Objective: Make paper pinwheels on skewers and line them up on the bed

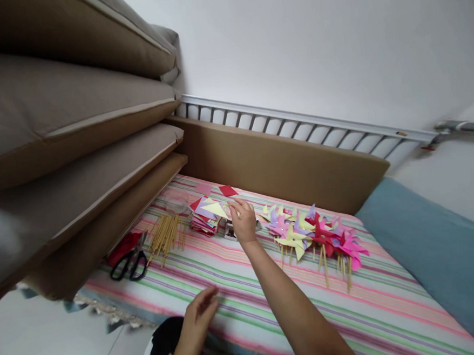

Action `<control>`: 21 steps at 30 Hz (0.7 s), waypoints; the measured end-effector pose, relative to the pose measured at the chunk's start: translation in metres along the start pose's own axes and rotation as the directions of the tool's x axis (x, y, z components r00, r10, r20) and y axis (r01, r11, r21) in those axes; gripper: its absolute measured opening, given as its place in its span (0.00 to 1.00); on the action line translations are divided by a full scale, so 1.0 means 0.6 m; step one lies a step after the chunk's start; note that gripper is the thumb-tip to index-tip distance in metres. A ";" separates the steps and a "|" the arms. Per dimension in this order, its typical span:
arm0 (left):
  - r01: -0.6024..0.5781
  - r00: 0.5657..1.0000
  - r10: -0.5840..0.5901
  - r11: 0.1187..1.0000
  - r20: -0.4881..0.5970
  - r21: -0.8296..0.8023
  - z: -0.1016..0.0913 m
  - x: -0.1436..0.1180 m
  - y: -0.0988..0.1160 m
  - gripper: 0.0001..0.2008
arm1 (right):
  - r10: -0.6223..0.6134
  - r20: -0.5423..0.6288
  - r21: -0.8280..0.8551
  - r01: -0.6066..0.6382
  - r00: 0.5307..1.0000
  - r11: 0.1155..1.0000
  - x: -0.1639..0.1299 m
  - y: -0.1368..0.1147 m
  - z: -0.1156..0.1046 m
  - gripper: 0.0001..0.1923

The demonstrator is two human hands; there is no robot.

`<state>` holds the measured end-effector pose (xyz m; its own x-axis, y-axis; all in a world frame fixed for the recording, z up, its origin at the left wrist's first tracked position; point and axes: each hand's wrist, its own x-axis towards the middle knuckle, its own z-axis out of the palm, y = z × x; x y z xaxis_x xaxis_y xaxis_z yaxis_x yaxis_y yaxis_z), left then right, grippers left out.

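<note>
My right hand point(243, 218) reaches over the striped cloth, its fingers curled together beside a stack of coloured paper squares point(204, 223). A pale yellow paper piece point(215, 208) lies on top of that stack, close to the fingertips. What the fingers pinch, if anything, is too small to make out. Under the hand sits a small box point(230, 231), partly hidden. My left hand point(200, 311) hovers near the front edge, fingers loosely bent and apart from the thumb, with nothing in it. Finished paper pinwheels point(294, 238) on sticks lie to the right of my right hand.
Left of the paper stack are thin wooden sticks point(165, 236), black-handled scissors point(129, 265) and a red item point(124, 247). A red paper square point(228, 191) lies farther back. Stacked cushions point(97, 155) rise at left; a brown panel point(268, 159) and blue cushion point(437, 261) border the cloth.
</note>
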<state>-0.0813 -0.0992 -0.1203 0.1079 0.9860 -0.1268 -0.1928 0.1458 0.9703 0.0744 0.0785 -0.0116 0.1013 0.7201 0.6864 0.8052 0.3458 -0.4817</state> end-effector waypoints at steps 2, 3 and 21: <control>0.094 0.994 -0.067 0.935 0.091 -0.342 0.032 0.011 0.042 0.21 | -0.040 -0.021 0.004 0.040 0.999 0.999 -0.040 -0.015 -0.054 0.12; 0.112 0.991 -0.061 0.875 0.122 -0.471 0.047 0.016 0.062 0.21 | -0.068 -0.024 0.004 0.068 0.997 0.998 -0.065 -0.023 -0.080 0.12; 0.228 0.957 0.013 0.583 0.290 -0.780 0.144 -0.015 0.167 0.19 | -0.337 -0.010 -0.077 0.335 0.941 0.939 -0.258 -0.035 -0.241 0.14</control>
<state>-0.0173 -0.1007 -0.0043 0.3831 0.9224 -0.0487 -0.8485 0.3723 0.3760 0.1263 -0.1272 -0.0288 -0.1702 0.5552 0.8141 0.8348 0.5202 -0.1803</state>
